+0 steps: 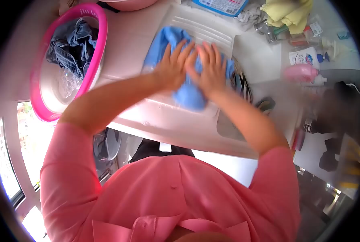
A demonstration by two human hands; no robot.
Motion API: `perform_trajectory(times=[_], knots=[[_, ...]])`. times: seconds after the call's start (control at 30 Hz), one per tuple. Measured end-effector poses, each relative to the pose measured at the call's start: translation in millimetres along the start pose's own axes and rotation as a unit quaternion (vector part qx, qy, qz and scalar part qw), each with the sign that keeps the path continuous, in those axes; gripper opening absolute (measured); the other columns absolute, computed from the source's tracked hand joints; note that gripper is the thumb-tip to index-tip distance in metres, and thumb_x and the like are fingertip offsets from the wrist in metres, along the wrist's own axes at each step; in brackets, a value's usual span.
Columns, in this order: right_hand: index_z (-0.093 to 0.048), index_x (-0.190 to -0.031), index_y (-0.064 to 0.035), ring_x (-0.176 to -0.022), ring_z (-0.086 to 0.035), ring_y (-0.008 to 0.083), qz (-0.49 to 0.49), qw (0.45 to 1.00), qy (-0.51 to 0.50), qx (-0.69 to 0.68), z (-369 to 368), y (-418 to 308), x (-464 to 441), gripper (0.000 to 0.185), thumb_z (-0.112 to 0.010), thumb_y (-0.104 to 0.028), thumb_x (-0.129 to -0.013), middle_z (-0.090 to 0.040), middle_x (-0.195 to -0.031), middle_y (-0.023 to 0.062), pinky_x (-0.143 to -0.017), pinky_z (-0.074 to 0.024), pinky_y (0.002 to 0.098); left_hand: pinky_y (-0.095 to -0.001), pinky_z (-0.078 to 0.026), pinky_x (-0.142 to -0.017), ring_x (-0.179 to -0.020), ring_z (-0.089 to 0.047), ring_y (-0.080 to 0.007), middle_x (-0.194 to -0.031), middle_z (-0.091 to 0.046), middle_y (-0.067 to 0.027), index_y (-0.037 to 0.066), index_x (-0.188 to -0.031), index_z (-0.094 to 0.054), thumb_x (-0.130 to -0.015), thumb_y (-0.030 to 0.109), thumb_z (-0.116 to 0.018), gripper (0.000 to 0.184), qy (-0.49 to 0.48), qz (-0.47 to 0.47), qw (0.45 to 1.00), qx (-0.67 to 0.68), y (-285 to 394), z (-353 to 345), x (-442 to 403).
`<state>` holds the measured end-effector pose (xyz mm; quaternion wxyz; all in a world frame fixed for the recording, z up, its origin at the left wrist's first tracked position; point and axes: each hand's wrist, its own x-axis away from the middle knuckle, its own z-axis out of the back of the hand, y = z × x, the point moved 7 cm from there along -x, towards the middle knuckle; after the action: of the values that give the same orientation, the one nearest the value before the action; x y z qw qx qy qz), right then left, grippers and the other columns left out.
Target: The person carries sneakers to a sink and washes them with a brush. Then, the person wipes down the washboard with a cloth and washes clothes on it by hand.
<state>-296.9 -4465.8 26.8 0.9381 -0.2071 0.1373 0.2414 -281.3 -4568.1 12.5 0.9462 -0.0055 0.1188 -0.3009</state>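
Note:
A wet-looking blue cloth [190, 96] lies bunched on the ribbed washboard [204, 30] of a white sink counter. My left hand [174, 66] presses on the cloth from above, its fingers spread and pointing away from me. Beside it, my right hand [209, 71] also rests on the cloth with fingers apart. The two hands touch or nearly touch near the thumbs. Parts of the cloth show beyond my left hand's fingers, below both palms and at the right of my right hand.
At the left stands a pink-rimmed basin [101, 48] holding dark jeans [73, 48] and suds. The sink bowl [260, 60] is right of the washboard. Farther right are a yellow cloth [289, 14], a white bottle [304, 57] and a pink bottle [301, 73]. A blue-edged container [224, 6] stands at the back.

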Motion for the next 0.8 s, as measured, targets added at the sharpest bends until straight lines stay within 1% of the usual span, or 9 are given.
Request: perform_trajectory(times=[0.07,0.2,0.23,0.3,0.43,0.53,0.63,0.7,0.8], knots=[[-0.042,-0.132,-0.0139,-0.129,-0.033,0.0309,0.017,0.988,0.044,0.149,-24.0,38.7,-56.9,0.058,-0.05,-0.048,-0.086,-0.04,-0.138,0.0112,-0.1,-0.0273,0.0545,-0.0687,-0.021,-0.099,-0.138,-0.013,-0.0408,-0.149,-0.019,-0.0163,0.007,-0.145,-0.021,-0.079,0.03,-0.059,0.08,-0.08,0.013,0.991,-0.11,-40.8,-8.1,-56.8],[-0.036,-0.135,-0.0077,-0.132,-0.026,0.0356,-0.062,0.992,-0.014,0.111,-1.0,8.3,-39.3,0.062,-0.048,-0.047,-0.089,-0.033,-0.142,0.0125,-0.1,-0.0241,0.0616,-0.0714,-0.02,-0.097,-0.139,-0.01,-0.0411,-0.151,-0.017,-0.0122,0.018,-0.146,-0.019,-0.083,0.034,-0.057,0.075,-0.164,0.073,0.983,-0.034,-35.3,-0.5,-43.0],[-0.032,-0.137,-0.0015,-0.137,-0.016,0.0389,-0.036,0.995,-0.037,0.081,1.4,-5.1,-8.8,0.076,-0.047,-0.055,-0.086,-0.03,-0.144,0.0154,-0.102,-0.0161,0.0661,-0.0707,-0.02,-0.098,-0.139,-0.006,-0.0425,-0.152,-0.013,-0.0141,0.015,-0.147,-0.017,-0.083,0.034,-0.056,0.076,-0.059,0.069,0.995,0.043,-23.1,-7.8,-19.2],[-0.027,-0.14,-0.0019,-0.137,-0.012,0.0396,0.027,0.994,-0.098,0.044,23.4,-36.4,51.6,0.087,-0.053,-0.059,-0.081,-0.022,-0.146,0.0171,-0.103,-0.013,0.0663,-0.0683,-0.017,-0.101,-0.139,-0.003,-0.0452,-0.151,-0.008,-0.0229,0.004,-0.146,-0.012,-0.085,0.034,-0.05,0.078,-0.166,0.001,0.984,0.061,23.7,28.6,34.5],[-0.03,-0.139,-0.0092,-0.134,-0.022,0.0322,0.025,0.997,-0.036,0.061,-0.5,2.5,9.4,0.078,-0.055,-0.055,-0.081,-0.029,-0.143,0.0095,-0.105,-0.0158,0.0574,-0.0636,-0.02,-0.103,-0.137,-0.015,-0.0435,-0.146,-0.02,-0.0241,0.0,-0.144,-0.016,-0.078,0.025,-0.056,0.081,-0.148,0.019,0.988,-0.039,5.2,2.1,-7.1],[-0.037,-0.136,-0.0097,-0.13,-0.028,0.0291,-0.044,0.988,-0.107,0.101,-8.2,42.7,-70.2,0.068,-0.047,-0.054,-0.086,-0.036,-0.14,0.0092,-0.102,-0.0254,0.0524,-0.0478,-0.038,-0.09,-0.118,-0.04,-0.0287,-0.123,-0.042,-0.0113,0.011,-0.134,-0.034,-0.08,0.013,-0.058,0.06,-0.123,0.067,0.989,-0.052,-52.1,-5.2,-88.4],[-0.043,-0.131,-0.007,-0.119,-0.043,0.0302,-0.127,0.992,-0.004,0.004,-7.4,64.7,-101.4,0.069,-0.037,-0.061,-0.089,-0.043,-0.132,0.0127,-0.095,-0.036,0.0433,-0.0415,-0.038,-0.091,-0.113,-0.043,-0.0257,-0.125,-0.041,-0.0094,0.018,-0.135,-0.031,-0.079,0.007,-0.057,0.063,-0.171,0.096,0.979,-0.062,-74.6,2.6,-109.7],[-0.045,-0.129,-0.0044,-0.108,-0.052,0.0262,-0.15,0.9,-0.06,-0.404,23.5,70.8,-107.4,0.07,-0.042,-0.06,-0.087,-0.049,-0.125,0.0122,-0.09,-0.0406,0.0369,-0.0403,-0.043,-0.09,-0.108,-0.051,-0.0292,-0.117,-0.049,-0.0096,0.016,-0.129,-0.038,-0.078,0.009,-0.058,0.055,0.096,-0.024,0.989,-0.108,-73.2,38.3,-104.0],[-0.049,-0.123,0.0006,-0.105,-0.055,0.0186,-0.301,0.826,0.026,-0.475,59.7,82.8,-85.2,0.068,-0.048,-0.057,-0.087,-0.058,-0.115,0.0105,-0.087,-0.0432,0.0329,-0.0431,-0.041,-0.09,-0.107,-0.05,-0.0284,-0.117,-0.049,-0.009,0.02,-0.13,-0.039,-0.076,0.009,-0.057,0.058,0.153,-0.038,0.982,-0.103,-55.7,52.5,-72.9]])
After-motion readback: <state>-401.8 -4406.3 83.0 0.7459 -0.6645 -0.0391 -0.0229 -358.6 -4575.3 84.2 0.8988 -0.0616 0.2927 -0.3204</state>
